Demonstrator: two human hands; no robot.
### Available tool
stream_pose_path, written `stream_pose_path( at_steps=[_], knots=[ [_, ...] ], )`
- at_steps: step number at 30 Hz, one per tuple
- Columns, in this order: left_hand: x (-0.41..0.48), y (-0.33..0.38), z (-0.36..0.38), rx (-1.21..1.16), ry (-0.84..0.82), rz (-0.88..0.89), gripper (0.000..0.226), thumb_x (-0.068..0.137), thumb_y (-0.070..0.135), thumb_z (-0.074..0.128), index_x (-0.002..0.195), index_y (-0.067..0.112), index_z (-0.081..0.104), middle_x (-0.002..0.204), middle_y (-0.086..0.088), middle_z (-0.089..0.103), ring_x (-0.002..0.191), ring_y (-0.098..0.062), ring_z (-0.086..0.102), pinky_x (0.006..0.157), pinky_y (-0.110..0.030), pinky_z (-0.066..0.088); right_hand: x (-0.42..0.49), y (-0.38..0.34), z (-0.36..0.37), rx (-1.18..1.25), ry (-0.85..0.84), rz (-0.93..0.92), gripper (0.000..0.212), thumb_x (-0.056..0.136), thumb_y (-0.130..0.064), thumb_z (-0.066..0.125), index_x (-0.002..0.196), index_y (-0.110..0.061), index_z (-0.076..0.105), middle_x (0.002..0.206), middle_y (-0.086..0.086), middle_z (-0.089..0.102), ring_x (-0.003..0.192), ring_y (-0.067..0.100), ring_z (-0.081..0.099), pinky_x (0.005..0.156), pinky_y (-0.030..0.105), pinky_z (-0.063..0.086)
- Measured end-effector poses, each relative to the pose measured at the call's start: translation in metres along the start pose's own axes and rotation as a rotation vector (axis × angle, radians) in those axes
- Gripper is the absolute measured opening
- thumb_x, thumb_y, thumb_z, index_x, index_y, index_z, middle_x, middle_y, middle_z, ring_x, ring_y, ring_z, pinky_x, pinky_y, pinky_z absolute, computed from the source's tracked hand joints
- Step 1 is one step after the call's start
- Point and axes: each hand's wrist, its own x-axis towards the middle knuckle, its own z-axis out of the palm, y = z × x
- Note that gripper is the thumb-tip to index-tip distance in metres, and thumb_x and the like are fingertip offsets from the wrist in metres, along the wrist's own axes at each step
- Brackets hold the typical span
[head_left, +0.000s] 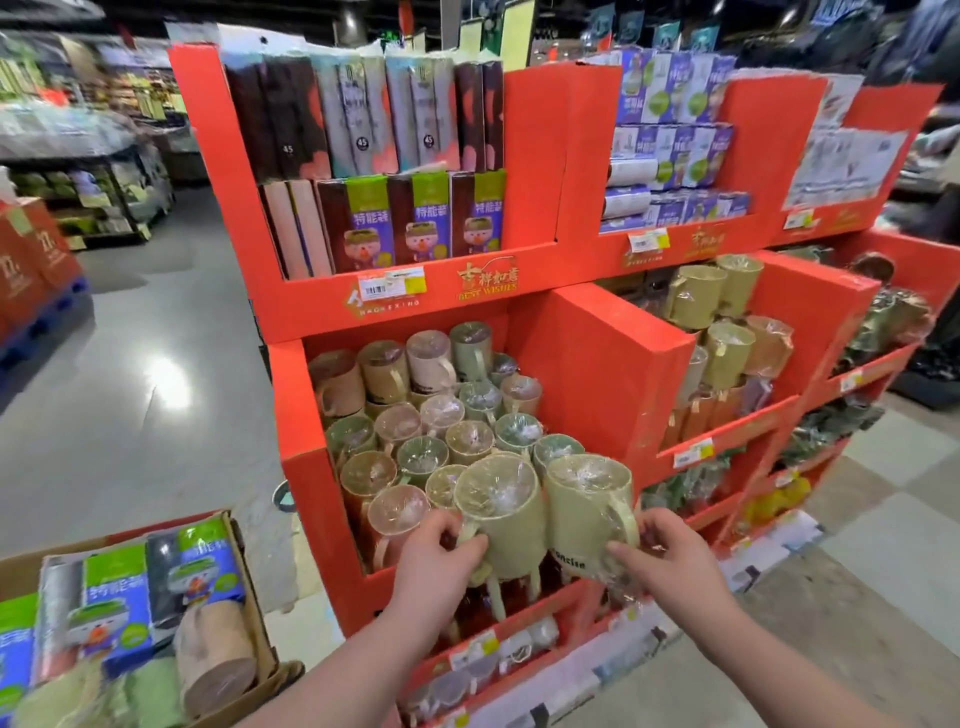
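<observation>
1. Presently the left hand grasps a pale green mug sealed in clear film, with the fingers curled round its lower body.
2. The right hand grips a second green mug on its handle side; dark lettering shows on the mug's wall.
3. Both mugs are tilted with their mouths toward the camera. They are held side by side just above the front of the red display bin.
4. Inside the bin, many film-wrapped mugs in green, tan and pink stand packed close together.
5. The shelf above carries tall printed cartons, and a cardboard box of similar cartons sits at lower left.
</observation>
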Motion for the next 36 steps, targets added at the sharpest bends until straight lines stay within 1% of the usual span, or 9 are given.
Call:
stream_pose_path(
  at_steps=[5, 8, 12, 15, 19, 22, 30, 34, 36],
  knots=[
    [0.042, 0.004, 0.000, -0.004, 0.056, -0.002, 0.029, 0.082, 0.019, 0.066, 0.068, 0.018, 0.041, 0.064, 0.001, 0.049, 0.059, -0.016, 0.043, 0.059, -0.030, 0.035, 0.042, -0.012, 0.011, 0.011, -0.035, -0.083, 0.021, 0.083, -0.017, 0.071, 0.072, -0.013, 0.053, 0.066, -0.001, 0.053, 0.059, 0.014, 0.047, 0.057, 0.027, 0.037],
    [0.054, 0.001, -0.007, 0.007, 0.110, -0.024, 0.028, 0.083, 0.020, 0.065, 0.069, 0.016, 0.041, 0.062, 0.000, 0.050, 0.055, -0.015, 0.041, 0.056, -0.029, 0.032, 0.065, -0.020, 0.020, 0.011, -0.083, -0.091, 0.023, 0.084, -0.016, 0.070, 0.073, -0.009, 0.050, 0.066, 0.000, 0.050, 0.058, 0.012, 0.046, 0.055, 0.022, 0.037],
    [0.064, -0.005, -0.021, -0.017, 0.204, -0.066, 0.025, 0.085, 0.019, 0.064, 0.073, 0.013, 0.043, 0.067, -0.004, 0.056, 0.054, -0.015, 0.043, 0.052, -0.028, 0.032, 0.102, -0.036, 0.038, -0.025, -0.144, -0.138, 0.027, 0.084, -0.016, 0.069, 0.070, -0.011, 0.047, 0.066, -0.002, 0.046, 0.059, 0.012, 0.043, 0.057, 0.025, 0.035],
    [0.071, -0.011, -0.029, 0.031, 0.293, -0.089, 0.024, 0.084, 0.020, 0.065, 0.074, 0.011, 0.045, 0.062, -0.003, 0.055, 0.053, -0.015, 0.043, 0.053, -0.030, 0.031, 0.132, -0.051, 0.054, -0.011, -0.217, -0.159, 0.027, 0.084, -0.014, 0.069, 0.071, -0.011, 0.045, 0.063, 0.001, 0.047, 0.054, 0.011, 0.043, 0.050, 0.017, 0.037],
    [0.079, -0.020, -0.028, 0.030, 0.398, -0.167, 0.025, 0.080, 0.019, 0.068, 0.073, 0.010, 0.046, 0.053, -0.004, 0.054, 0.047, -0.017, 0.044, 0.052, -0.033, 0.036, 0.175, -0.067, 0.081, -0.039, -0.321, -0.213, 0.026, 0.083, -0.018, 0.071, 0.074, -0.012, 0.048, 0.069, 0.003, 0.051, 0.060, 0.014, 0.043, 0.055, 0.025, 0.034],
    [0.083, -0.022, -0.022, 0.026, 0.476, -0.210, 0.027, 0.078, 0.018, 0.071, 0.071, 0.010, 0.046, 0.056, -0.010, 0.058, 0.050, -0.018, 0.047, 0.056, -0.035, 0.039, 0.207, -0.077, 0.103, -0.047, -0.415, -0.238, 0.028, 0.082, -0.019, 0.071, 0.074, -0.013, 0.045, 0.071, 0.003, 0.050, 0.063, 0.016, 0.044, 0.057, 0.027, 0.034],
    [0.096, -0.020, -0.003, 0.080, 0.620, -0.289, 0.029, 0.076, 0.017, 0.074, 0.067, 0.016, 0.046, 0.057, -0.003, 0.052, 0.049, -0.007, 0.042, 0.055, -0.019, 0.037, 0.260, -0.100, 0.162, -0.109, -0.617, -0.339, 0.034, 0.079, -0.021, 0.074, 0.068, -0.017, 0.042, 0.069, -0.001, 0.048, 0.069, 0.018, 0.045, 0.062, 0.028, 0.036],
    [0.096, -0.021, 0.001, 0.057, 0.691, -0.316, 0.030, 0.072, 0.014, 0.076, 0.069, 0.025, 0.049, 0.053, 0.004, 0.053, 0.051, -0.005, 0.045, 0.055, -0.017, 0.037, 0.269, -0.112, 0.192, -0.087, -0.711, -0.357, 0.032, 0.080, -0.018, 0.074, 0.071, -0.015, 0.043, 0.068, -0.002, 0.047, 0.060, 0.011, 0.042, 0.054, 0.021, 0.035],
    [0.095, -0.022, 0.002, 0.040, 0.716, -0.323, 0.033, 0.072, 0.009, 0.076, 0.061, 0.018, 0.047, 0.053, 0.002, 0.049, 0.051, -0.003, 0.044, 0.055, -0.016, 0.035, 0.271, -0.115, 0.205, -0.099, -0.740, -0.368, 0.033, 0.081, -0.020, 0.073, 0.071, -0.016, 0.041, 0.066, -0.003, 0.046, 0.058, 0.009, 0.041, 0.052, 0.021, 0.033]
  ],
)
